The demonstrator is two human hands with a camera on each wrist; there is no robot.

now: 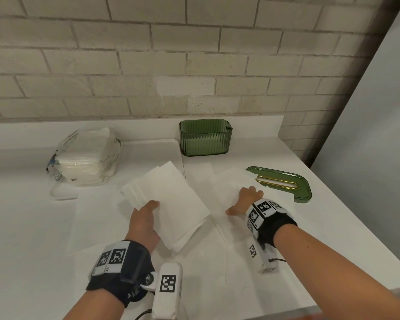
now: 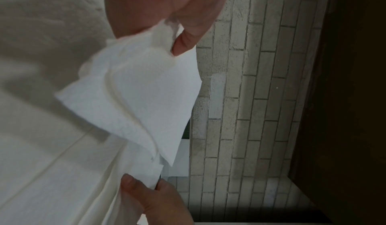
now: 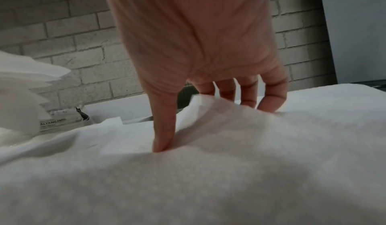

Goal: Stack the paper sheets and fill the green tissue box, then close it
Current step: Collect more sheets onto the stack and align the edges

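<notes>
My left hand (image 1: 148,212) holds a stack of white paper sheets (image 1: 169,199) just above the counter, thumb on top; in the left wrist view the thumb (image 2: 181,45) pinches the stack (image 2: 137,99). To its right, my right hand (image 1: 246,200) pinches a single sheet (image 1: 231,181) lying on the counter; the thumb (image 3: 162,144) presses into the paper (image 3: 208,162) while the fingers curl behind a raised fold. The green tissue box (image 1: 206,137) stands open at the back. Its green lid (image 1: 284,183) lies flat just beyond my right hand.
A plastic pack of white tissues (image 1: 86,158) sits at the back left. More loose sheets (image 1: 95,222) lie spread on the white counter (image 1: 21,227). A brick wall runs behind, and the counter's right edge (image 1: 356,227) falls away beside a grey panel.
</notes>
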